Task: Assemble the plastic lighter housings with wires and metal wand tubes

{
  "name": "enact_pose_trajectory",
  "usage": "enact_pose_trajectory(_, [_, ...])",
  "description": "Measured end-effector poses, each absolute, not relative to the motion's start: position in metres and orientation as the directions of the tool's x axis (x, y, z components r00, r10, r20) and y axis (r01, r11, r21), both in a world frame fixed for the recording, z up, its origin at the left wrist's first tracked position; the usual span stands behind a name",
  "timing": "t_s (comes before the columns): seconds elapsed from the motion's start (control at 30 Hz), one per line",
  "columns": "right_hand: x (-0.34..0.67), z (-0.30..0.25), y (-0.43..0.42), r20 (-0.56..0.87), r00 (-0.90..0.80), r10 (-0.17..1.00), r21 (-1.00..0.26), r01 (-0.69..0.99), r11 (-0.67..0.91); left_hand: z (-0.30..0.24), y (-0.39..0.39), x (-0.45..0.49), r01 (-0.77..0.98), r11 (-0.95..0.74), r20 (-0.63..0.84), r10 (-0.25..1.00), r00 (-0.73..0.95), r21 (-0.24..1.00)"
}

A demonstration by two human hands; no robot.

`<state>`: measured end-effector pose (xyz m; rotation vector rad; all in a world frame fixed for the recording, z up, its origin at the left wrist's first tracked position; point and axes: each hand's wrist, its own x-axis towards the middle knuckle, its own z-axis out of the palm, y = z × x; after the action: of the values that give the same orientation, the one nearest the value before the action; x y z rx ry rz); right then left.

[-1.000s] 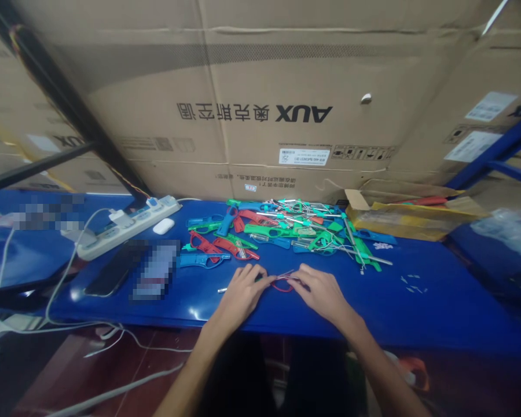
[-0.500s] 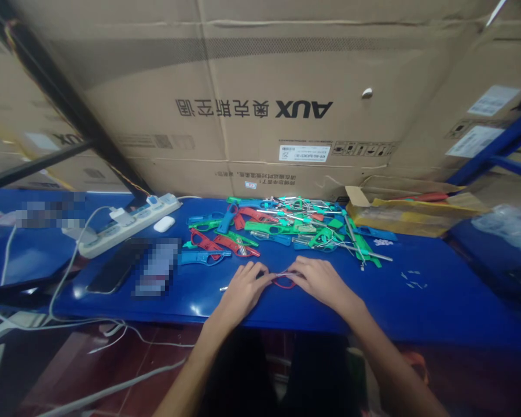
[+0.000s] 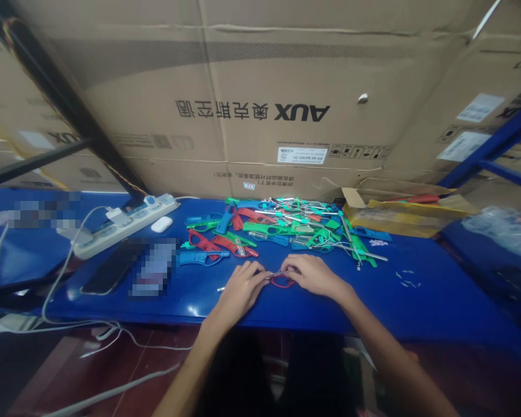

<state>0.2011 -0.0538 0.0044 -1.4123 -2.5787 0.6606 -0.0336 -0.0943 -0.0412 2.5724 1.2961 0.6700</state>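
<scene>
My left hand point(image 3: 242, 286) and my right hand point(image 3: 311, 274) rest on the blue table point(image 3: 417, 307) close together, fingers pinched on a small red plastic piece point(image 3: 280, 281) with a thin metal wire between them. Just behind the hands lies a heap of red, green and blue plastic pieces with metal pins point(image 3: 282, 230). The fingertips hide part of the red piece.
A white power strip point(image 3: 121, 225) with cables, a white mouse-like item point(image 3: 162, 224) and a dark phone point(image 3: 108, 275) lie at the left. An open yellow-lined carton point(image 3: 399, 211) sits at the right. Large cardboard boxes point(image 3: 260, 98) wall the back. Small white bits point(image 3: 406, 281) lie at the right.
Both hands drew slightly closer together on the red piece; the view shifted a little. The heap has not moved.
</scene>
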Motion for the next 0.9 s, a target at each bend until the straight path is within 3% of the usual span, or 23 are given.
enact_pose_trajectory(0.2, [0.2, -0.006, -0.058, -0.055, -0.404, 0.913, -0.567, 0.765, 0.304, -0.036, -0.095, -0.034, 0.695, -0.598, 0.286, 0.801, 0.525, 0.4])
enact_pose_trajectory(0.63, [0.199, -0.007, -0.059, -0.011, -0.465, 0.885, -0.526, 0.756, 0.39, -0.04, -0.096, -0.034, 0.723, -0.658, 0.245, 0.752, 0.612, 0.212])
enact_pose_trajectory(0.9, [0.216, 0.001, -0.057, -0.003, -0.484, 0.875, -0.511, 0.753, 0.415, -0.036, -0.098, -0.033, 0.733, -0.655, 0.238, 0.753, 0.613, 0.183])
